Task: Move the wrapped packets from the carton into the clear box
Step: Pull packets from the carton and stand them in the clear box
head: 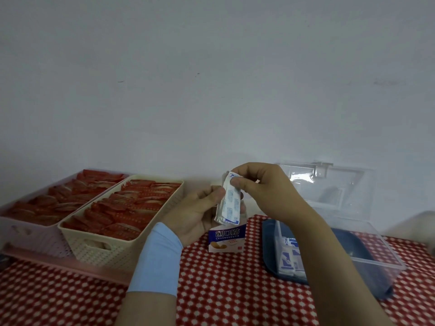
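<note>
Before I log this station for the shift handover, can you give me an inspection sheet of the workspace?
Surface: red-and-white checked cloth.
Job's things: carton upright, open; stack of wrapped packets above it; clear box open, a few packets inside, on a dark blue tray.
Clutter: cream basket and pink basket, both full of red sachets.
Grippers: left hand and right hand both grip the stack.
Cables: nothing seen.
Surroundings: plain white wall.
</note>
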Demonstrator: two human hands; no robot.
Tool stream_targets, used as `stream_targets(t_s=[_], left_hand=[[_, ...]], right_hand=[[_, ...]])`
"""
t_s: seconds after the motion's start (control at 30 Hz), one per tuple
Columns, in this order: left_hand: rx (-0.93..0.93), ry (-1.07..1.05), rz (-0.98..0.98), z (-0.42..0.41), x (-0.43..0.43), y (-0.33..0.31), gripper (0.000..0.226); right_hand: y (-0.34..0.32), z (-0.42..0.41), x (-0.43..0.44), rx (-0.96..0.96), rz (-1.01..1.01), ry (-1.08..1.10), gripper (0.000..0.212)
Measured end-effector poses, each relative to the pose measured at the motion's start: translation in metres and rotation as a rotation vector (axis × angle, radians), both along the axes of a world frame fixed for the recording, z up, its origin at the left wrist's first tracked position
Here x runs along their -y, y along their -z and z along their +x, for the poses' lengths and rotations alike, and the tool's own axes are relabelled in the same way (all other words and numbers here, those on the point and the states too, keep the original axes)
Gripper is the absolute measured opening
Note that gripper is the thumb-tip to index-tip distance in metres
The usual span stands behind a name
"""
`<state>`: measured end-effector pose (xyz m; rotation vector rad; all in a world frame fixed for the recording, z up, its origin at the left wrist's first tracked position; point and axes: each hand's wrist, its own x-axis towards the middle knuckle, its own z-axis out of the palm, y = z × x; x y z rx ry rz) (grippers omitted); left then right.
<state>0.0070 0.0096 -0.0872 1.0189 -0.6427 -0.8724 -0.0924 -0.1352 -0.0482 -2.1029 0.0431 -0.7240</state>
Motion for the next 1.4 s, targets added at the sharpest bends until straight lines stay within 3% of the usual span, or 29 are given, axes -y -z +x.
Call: stream_targets(t_s=[0.2, 0.3, 0.4, 0.5, 0.7, 1.07, 1.13, 1.27, 1.33, 1.4], left_hand=[[-0.092, 0.020, -0.031, -0.005, 0.006, 0.001, 0.040], [-0.112, -0.025, -0.022, -0.004, 0.007, 0.001, 0.046], [-0.145, -0.068, -0.060, -0.002, 0.005, 0.000, 0.047], [-0.131, -0.082, -0.078, -0.001, 0.003, -0.001, 0.035], [-0.104, -0.041, -0.109, -0.002, 0.001, 0.000, 0.031], [-0.051, -0.034, -0.099, -0.001, 0.002, 0.004, 0.027], [-0.059, -0.025, -0.101, 0.000, 0.000, 0.003, 0.029], [-0.049, 0.008, -0.114, 0.002, -0.003, 0.004, 0.036], [-0.018, 0.017, -0.081, 0.003, -0.004, 0.007, 0.035], [-0.006, 0.058, -0.050, 0.001, -0.003, 0.007, 0.033]], right_hand=[[0.007, 0.007, -0.002, -0.003, -0.031, 0.089, 0.012], [0.010, 0.007, -0.002, 0.015, -0.136, 0.151, 0.027], [0.005, -0.001, -0.005, -0.061, -0.073, 0.001, 0.039], [0.002, -0.008, -0.011, -0.196, -0.140, -0.089, 0.054], [0.010, 0.000, -0.015, -0.095, -0.217, -0.097, 0.048], [0.014, 0.004, -0.015, -0.106, -0.301, -0.124, 0.051], [0.012, 0.001, -0.014, -0.132, -0.230, -0.144, 0.048], [0.006, -0.005, -0.008, -0.182, 0.147, -0.195, 0.040], [0.005, -0.004, -0.004, -0.181, 0.193, -0.134, 0.045], [0.005, -0.005, -0.001, -0.216, 0.197, -0.098, 0.037]])
